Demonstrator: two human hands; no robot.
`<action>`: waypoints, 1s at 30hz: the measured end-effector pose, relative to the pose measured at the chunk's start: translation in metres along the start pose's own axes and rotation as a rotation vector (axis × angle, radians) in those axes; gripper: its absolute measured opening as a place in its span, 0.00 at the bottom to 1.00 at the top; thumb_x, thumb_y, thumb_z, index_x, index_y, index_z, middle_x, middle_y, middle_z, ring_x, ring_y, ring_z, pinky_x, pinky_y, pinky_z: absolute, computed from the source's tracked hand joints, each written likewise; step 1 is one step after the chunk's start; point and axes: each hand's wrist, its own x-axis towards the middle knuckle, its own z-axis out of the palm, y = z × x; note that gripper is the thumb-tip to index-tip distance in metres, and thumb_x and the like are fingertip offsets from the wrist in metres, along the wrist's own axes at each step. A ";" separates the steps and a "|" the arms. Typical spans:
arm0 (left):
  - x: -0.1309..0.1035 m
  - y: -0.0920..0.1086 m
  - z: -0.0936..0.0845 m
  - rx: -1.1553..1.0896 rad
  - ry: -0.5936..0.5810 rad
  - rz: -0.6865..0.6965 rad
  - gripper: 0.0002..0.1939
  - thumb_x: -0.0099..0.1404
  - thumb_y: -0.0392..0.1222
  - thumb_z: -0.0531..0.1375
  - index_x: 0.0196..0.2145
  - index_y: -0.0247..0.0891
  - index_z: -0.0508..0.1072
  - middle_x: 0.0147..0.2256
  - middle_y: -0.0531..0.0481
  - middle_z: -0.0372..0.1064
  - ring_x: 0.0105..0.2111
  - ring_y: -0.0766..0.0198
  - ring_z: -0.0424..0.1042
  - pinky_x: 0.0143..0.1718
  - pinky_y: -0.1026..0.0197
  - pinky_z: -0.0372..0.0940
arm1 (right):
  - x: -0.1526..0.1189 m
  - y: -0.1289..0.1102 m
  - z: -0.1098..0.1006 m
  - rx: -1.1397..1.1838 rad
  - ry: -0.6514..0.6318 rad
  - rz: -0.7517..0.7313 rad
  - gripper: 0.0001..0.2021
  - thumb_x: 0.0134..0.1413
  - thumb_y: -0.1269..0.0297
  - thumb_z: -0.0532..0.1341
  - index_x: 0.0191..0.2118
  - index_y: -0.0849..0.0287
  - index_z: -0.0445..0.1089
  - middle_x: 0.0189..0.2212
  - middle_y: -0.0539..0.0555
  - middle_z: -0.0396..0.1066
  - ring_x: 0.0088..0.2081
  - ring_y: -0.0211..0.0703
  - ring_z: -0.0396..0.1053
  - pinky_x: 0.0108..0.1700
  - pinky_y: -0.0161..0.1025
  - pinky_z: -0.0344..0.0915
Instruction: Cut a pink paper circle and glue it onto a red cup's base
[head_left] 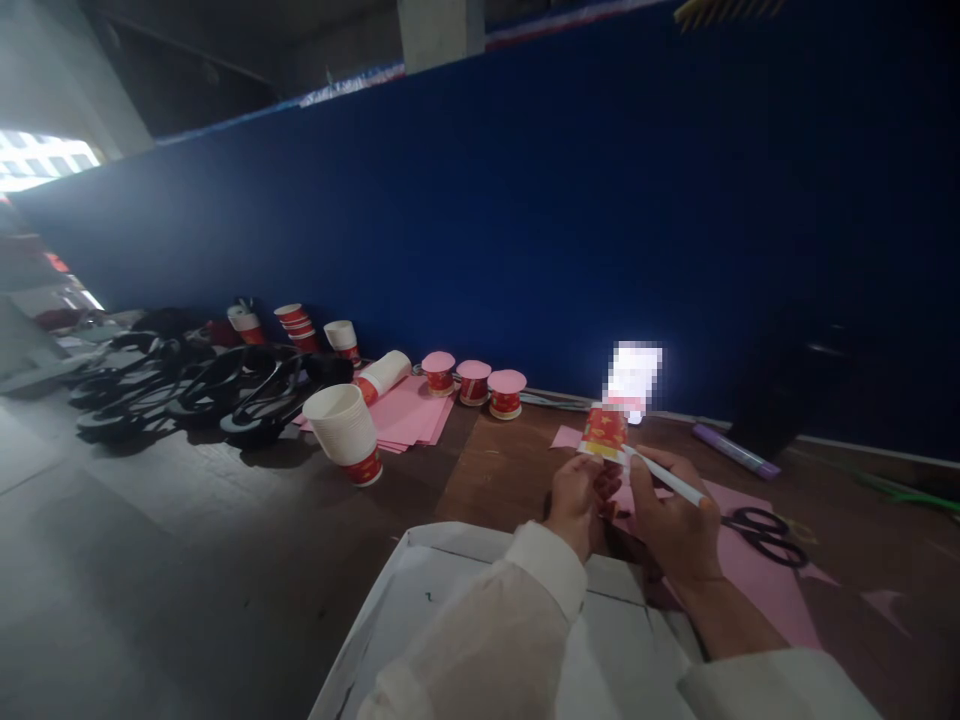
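My left hand (577, 498) is closed on a red patterned paper cup (602, 428), holding it tilted above the table. A white marker (671, 477) with an orange end is gripped in my right hand (679, 525), its tip up against the lower edge of the cup. Behind the cup stands a bright, blurred-out phone-like screen (636, 375). Pink paper (761, 570) lies under and beside my right hand, with black-handled scissors (772, 537) on it. Several small red cups topped with pink discs (474, 372) stand in a row to the left.
A tall nested stack of paper cups (346, 440) stands at left, near pink sheets (412, 415) and a cup stack on its side (384, 375). Black headset-like straps (255, 400) lie farther left. A purple marker (735, 450) rests by the blue partition (525, 220). A white board (450, 560) is in front.
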 end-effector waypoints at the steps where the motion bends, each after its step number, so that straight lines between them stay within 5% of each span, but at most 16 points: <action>1: -0.001 0.001 0.001 0.000 -0.016 -0.004 0.16 0.47 0.43 0.74 0.28 0.34 0.73 0.26 0.49 0.72 0.26 0.66 0.71 0.30 0.64 0.62 | 0.000 0.000 0.000 0.003 -0.005 -0.011 0.13 0.63 0.53 0.60 0.39 0.57 0.76 0.36 0.58 0.80 0.37 0.49 0.77 0.41 0.43 0.72; 7: -0.004 0.001 0.003 0.019 -0.032 -0.020 0.18 0.46 0.46 0.73 0.26 0.35 0.70 0.25 0.51 0.70 0.24 0.67 0.69 0.25 0.67 0.57 | -0.001 0.000 0.000 -0.013 -0.078 -0.029 0.13 0.64 0.53 0.60 0.40 0.56 0.76 0.37 0.57 0.80 0.40 0.49 0.77 0.43 0.43 0.72; 16: 0.002 -0.002 -0.001 0.022 -0.046 0.033 0.18 0.48 0.47 0.74 0.28 0.36 0.72 0.27 0.49 0.72 0.29 0.63 0.74 0.31 0.64 0.64 | 0.000 -0.001 0.000 -0.048 -0.049 -0.037 0.14 0.63 0.52 0.59 0.39 0.56 0.76 0.36 0.58 0.80 0.38 0.49 0.77 0.41 0.43 0.71; 30: 0.001 -0.002 -0.002 0.040 -0.074 -0.001 0.19 0.50 0.48 0.74 0.30 0.36 0.71 0.27 0.49 0.72 0.26 0.66 0.72 0.25 0.66 0.57 | -0.001 0.001 0.000 -0.062 -0.030 -0.011 0.15 0.63 0.52 0.59 0.39 0.57 0.76 0.36 0.58 0.80 0.37 0.49 0.77 0.40 0.43 0.70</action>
